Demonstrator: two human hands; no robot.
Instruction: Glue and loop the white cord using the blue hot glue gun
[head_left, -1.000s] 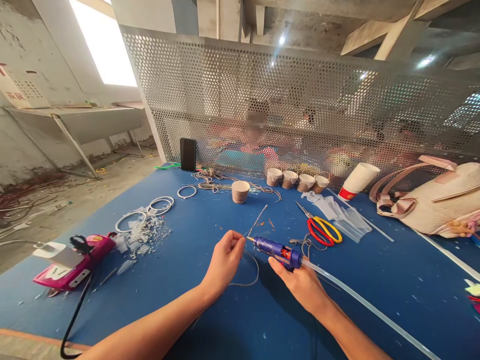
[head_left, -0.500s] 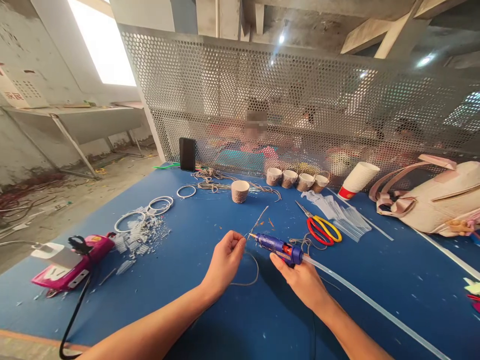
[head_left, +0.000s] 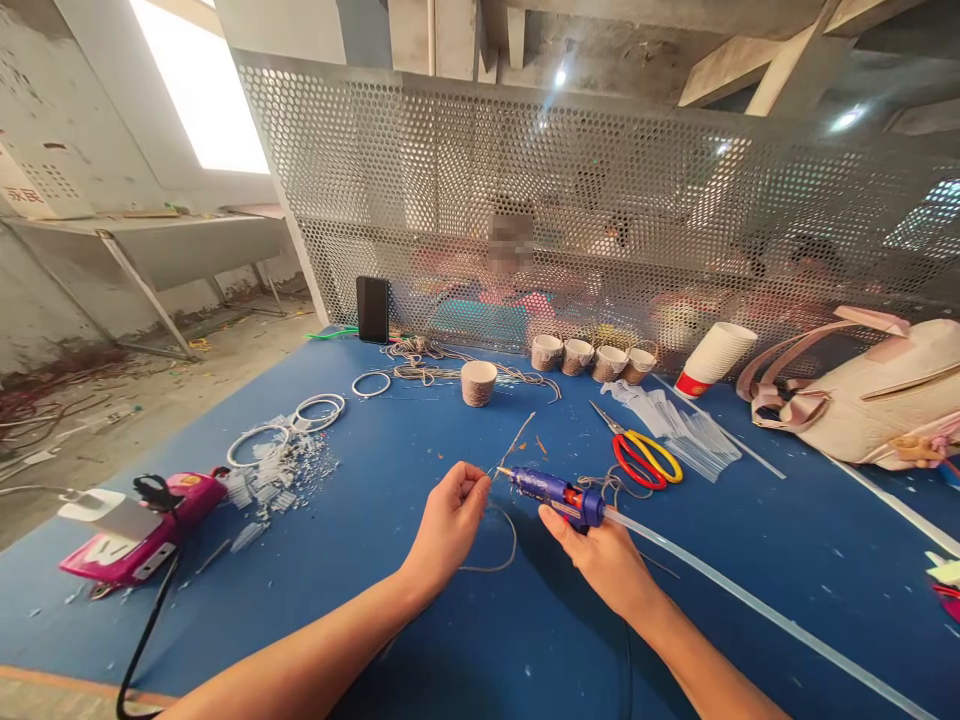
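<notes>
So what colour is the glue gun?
The glue gun in the right hand is blue with a red trigger part, clearest in the head view.

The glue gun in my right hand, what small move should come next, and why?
Probably ease the glue gun nozzle slightly left onto the thin string pinched in the left hand. Its tip sits just beside the pinch, apparently not quite touching, with the right hand gripping the gun.

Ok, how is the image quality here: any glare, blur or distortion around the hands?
Head view: the window top left is blown out; wide-angle bending curves the perforated screen. The left hand, right hand and blue glue gun are sharp and evenly lit, with soft shadows on the blue table.
</notes>
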